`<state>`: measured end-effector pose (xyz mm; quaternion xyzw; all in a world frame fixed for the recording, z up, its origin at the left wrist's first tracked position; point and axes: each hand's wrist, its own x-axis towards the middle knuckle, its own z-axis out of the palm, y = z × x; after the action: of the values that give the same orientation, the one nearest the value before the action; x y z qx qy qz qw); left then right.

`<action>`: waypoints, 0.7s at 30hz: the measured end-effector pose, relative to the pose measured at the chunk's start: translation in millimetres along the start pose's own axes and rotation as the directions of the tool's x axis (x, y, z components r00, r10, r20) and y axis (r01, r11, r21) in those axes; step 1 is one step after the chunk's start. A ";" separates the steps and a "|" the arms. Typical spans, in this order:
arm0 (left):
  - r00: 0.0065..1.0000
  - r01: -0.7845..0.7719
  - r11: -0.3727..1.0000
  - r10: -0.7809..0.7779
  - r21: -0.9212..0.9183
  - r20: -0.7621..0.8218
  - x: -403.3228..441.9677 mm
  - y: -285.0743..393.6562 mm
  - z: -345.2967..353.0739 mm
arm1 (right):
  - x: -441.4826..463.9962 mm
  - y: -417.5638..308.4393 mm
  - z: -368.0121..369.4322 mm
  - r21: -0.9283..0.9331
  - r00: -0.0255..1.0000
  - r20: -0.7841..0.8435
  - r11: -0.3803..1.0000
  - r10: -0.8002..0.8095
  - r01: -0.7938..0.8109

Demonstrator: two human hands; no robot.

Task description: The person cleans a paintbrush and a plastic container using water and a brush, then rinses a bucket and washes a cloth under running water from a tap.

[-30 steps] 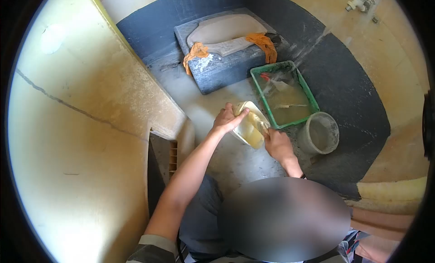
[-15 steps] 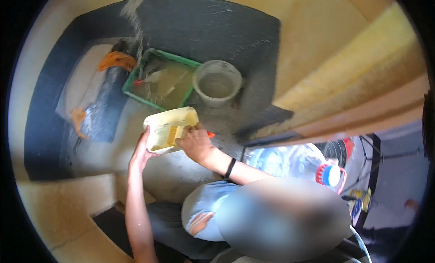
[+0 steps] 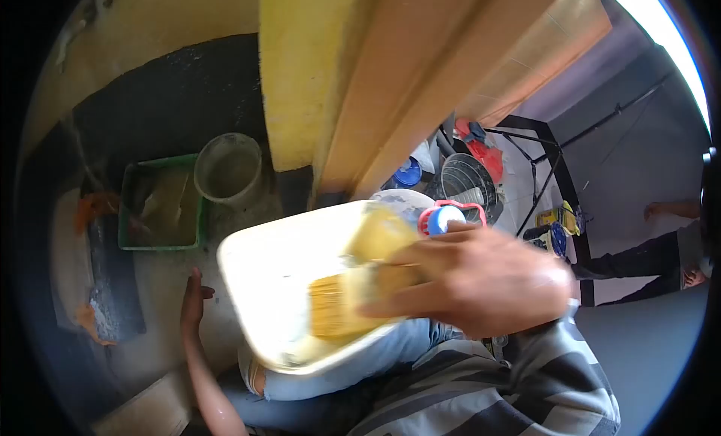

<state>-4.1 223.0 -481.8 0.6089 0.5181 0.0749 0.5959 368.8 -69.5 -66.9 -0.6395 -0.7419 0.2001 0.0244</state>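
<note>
A cream plastic tub [image 3: 266,267] is raised close in front of me, tilted, with my right hand [image 3: 481,278] at its right side. That hand is closed, gripping the tub's edge together with a paintbrush [image 3: 327,308] whose tan bristles lie inside the tub. Motion blurs the hand, and the brush handle is mostly hidden under the fingers. A yellowish patch shows at the tub's upper right side, too smeared to name. Lower left, my left hand [image 3: 194,301] is away from the tub, its fingers stretched out and thumb apart, holding nothing.
A green-rimmed tray [image 3: 158,247] and a grey bucket [image 3: 229,173] stand on the floor by the dark wall. A large bottle with a blue cap [image 3: 447,217] is behind my right hand. At right are black metal bars [image 3: 537,184] and another person's leg [image 3: 638,259].
My left hand has let go of the tub. My right hand has brought tub and brush nearer to me and rightward. The view has turned right, showing more beyond the wall.
</note>
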 end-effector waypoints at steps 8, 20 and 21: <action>0.990 0.013 0.963 0.024 0.268 -0.136 18.9 19.2 11.4 | -133.5 29.2 -24.0 -0.113 0.634 -0.336 0.639 0.696 -0.761; 0.966 0.166 0.868 -0.047 0.469 -0.254 -12.1 50.9 -1.9 | -187.1 216.3 244.2 -0.024 0.063 0.532 0.089 0.844 -0.996; 0.960 0.181 0.857 -0.047 0.482 -0.276 -16.1 52.9 -2.5 | -187.4 227.2 285.6 0.040 0.157 0.478 0.157 0.865 -0.987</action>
<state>15.5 226.1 -430.1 0.6963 0.6271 -0.0209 0.3486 532.6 -301.9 -362.7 -0.8980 -0.1184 0.4049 -0.1249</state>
